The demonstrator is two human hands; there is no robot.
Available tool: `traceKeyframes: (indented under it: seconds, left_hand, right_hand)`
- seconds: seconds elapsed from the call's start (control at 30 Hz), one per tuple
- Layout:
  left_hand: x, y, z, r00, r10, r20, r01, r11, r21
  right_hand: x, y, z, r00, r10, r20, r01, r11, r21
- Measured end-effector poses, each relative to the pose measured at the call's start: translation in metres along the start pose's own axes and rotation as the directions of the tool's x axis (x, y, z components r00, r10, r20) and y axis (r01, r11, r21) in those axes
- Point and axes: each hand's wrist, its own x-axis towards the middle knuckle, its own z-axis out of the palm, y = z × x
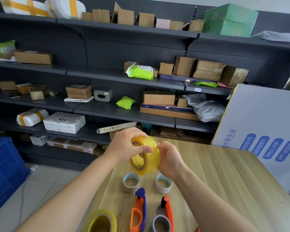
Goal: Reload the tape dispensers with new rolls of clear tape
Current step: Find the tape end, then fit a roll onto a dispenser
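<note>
I hold a fat yellowish roll of clear tape (145, 155) up over the wooden table (224, 181). My left hand (124, 146) grips it from the left, thumb across its face. From the right, my right hand (170, 158) holds it, fingertips pinching at its upper rim. On the table below lie an orange and blue tape dispenser (139, 210) and an orange dispenser (164, 216) with a grey hub. A second yellowish roll (100, 221) stands at the bottom edge. Two nearly bare cores stand beyond the dispensers, a brown one (131, 182) and a white one (163, 183).
Dark shelves (124, 113) full of cardboard boxes and parcels run along the wall behind the table. A large grey printed carton (261, 124) leans at the table's right. A blue crate (3, 168) stands on the floor at the left.
</note>
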Motion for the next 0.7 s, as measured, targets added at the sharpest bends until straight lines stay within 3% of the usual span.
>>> traceKeyframes:
  seconds: [0.23, 0.5, 0.6, 0.7]
  left_hand:
    - [0.002, -0.004, 0.002, 0.999, -0.021, 0.043, 0.024, 0.997, -0.077]
    - [0.001, -0.006, -0.005, 0.979, -0.018, 0.205, 0.044, 0.992, -0.119]
    - [-0.001, -0.003, -0.002, 0.995, -0.035, 0.09, 0.05, 0.983, -0.175]
    - [-0.004, -0.001, 0.006, 0.993, -0.036, -0.11, 0.024, 0.994, -0.105]
  right_hand:
    - [-0.002, 0.002, 0.002, 0.999, -0.026, 0.023, 0.026, 0.999, -0.036]
    - [0.001, -0.003, 0.002, 0.999, 0.03, 0.015, -0.029, 0.998, -0.063]
    - [0.005, 0.0, 0.003, 0.998, -0.021, -0.051, 0.013, 0.989, -0.144]
    - [0.01, 0.006, 0.003, 0.974, -0.175, -0.143, 0.122, 0.941, -0.316]
